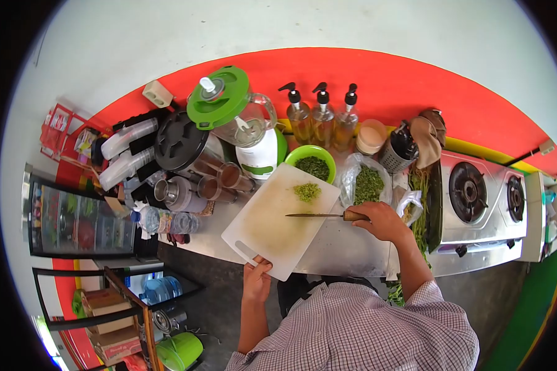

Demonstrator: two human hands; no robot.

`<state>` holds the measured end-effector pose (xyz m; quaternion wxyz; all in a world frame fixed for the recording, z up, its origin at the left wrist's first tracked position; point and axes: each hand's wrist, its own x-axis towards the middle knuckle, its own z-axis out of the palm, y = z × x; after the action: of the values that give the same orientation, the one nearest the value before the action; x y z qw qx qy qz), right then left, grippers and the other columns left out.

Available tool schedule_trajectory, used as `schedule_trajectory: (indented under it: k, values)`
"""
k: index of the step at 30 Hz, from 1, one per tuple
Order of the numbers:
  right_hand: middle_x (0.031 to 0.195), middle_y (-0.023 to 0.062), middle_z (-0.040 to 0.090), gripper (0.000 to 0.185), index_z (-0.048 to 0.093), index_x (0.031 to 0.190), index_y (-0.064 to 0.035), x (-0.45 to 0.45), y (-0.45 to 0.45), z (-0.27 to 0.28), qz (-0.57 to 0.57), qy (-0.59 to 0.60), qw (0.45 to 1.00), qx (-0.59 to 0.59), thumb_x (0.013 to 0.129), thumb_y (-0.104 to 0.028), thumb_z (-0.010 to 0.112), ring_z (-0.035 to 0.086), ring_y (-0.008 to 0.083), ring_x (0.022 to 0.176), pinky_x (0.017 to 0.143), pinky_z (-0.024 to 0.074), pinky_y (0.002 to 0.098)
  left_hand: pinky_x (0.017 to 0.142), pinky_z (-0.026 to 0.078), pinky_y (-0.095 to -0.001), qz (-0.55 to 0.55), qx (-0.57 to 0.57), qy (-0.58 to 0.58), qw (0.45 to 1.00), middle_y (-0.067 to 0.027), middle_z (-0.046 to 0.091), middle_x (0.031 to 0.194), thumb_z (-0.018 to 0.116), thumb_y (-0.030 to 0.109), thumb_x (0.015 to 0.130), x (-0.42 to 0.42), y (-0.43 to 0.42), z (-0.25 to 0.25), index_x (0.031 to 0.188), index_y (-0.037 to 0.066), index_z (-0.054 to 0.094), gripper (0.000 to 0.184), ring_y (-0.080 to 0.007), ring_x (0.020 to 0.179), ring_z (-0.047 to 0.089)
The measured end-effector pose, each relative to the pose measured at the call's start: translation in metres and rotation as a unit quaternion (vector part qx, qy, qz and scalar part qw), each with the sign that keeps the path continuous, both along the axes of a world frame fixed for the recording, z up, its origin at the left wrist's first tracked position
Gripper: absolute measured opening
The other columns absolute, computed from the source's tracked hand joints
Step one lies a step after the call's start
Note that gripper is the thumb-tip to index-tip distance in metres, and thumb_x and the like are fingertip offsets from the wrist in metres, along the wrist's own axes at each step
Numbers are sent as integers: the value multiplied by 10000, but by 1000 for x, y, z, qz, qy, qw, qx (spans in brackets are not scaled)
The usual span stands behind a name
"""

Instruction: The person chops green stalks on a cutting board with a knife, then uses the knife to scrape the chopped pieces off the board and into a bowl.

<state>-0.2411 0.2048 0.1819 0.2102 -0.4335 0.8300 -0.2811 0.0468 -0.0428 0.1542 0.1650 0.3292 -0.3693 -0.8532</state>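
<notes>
My left hand grips the near left corner of a white cutting board, by its handle slot. The board is held at a slant, its far corner close to a green bowl of chopped greens. A small heap of chopped light-green pieces lies on the board's far part. In my right hand is a knife, closed round its wooden handle. The blade points left across the board, below the heap; whether it touches the surface I cannot tell. Beyond my right hand sits a plastic bag of chopped greens.
Behind the board stand a blender and several pump bottles. Brown cups and a water bottle crowd the left. A utensil holder, long green stalks and a gas stove are on the right.
</notes>
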Motion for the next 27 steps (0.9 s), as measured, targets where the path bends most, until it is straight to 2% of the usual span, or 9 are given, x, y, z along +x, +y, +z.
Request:
schedule_trajectory:
  k: [7, 9, 15, 18, 21, 27]
  values:
    - [1008, 146, 674, 380, 677, 1261, -176, -21, -24, -6, 5, 12, 999, 36, 900, -291, 702, 642, 367, 969, 879, 491, 467, 1065, 463, -379, 27, 7, 0, 1000, -177, 661, 1282, 556, -56, 807, 9, 6, 3, 1306, -136, 574, 505, -261, 1205, 627]
    - [998, 143, 674, 358, 681, 1247, -189, -27, -29, -10, 3, 17, 999, 34, 907, -301, 691, 644, 364, 968, 882, 488, 468, 1047, 483, -387, 13, -9, -8, 1000, -174, 661, 1283, 606, 11, 793, 11, 7, 7, 1320, -131, 560, 547, -270, 1177, 643]
    - [1015, 137, 677, 347, 681, 1245, -194, -44, -43, -26, -1, 59, 998, 34, 915, -301, 685, 642, 364, 976, 879, 501, 478, 1008, 510, -378, 34, -16, -10, 999, -175, 677, 1244, 606, 17, 801, 9, 11, 8, 1309, -140, 565, 533, -264, 1135, 662]
    - [1024, 152, 690, 332, 686, 1229, -181, -58, -52, -35, -12, 73, 997, 27, 915, -288, 686, 650, 369, 985, 867, 512, 488, 1038, 485, -367, 24, -5, 1, 1000, -175, 685, 1242, 578, -42, 807, 11, 7, 9, 1277, -152, 594, 483, -251, 1156, 653]
    - [1036, 169, 703, 322, 689, 1212, -170, -65, -56, -40, -25, 66, 997, 39, 911, -285, 687, 660, 379, 982, 842, 526, 488, 1033, 488, -364, 20, -9, 6, 1000, -169, 694, 1224, 577, -42, 808, 10, 6, 8, 1267, -146, 606, 471, -240, 1137, 660]
    - [934, 188, 715, 290, 721, 1126, -108, -21, -55, -28, -80, 69, 994, -40, 915, -303, 685, 680, 399, 881, 766, 545, 483, 1022, 493, -355, 30, -11, 0, 999, -167, 697, 1219, 566, -51, 792, 6, 8, 9, 1265, -131, 613, 483, -238, 1118, 667]
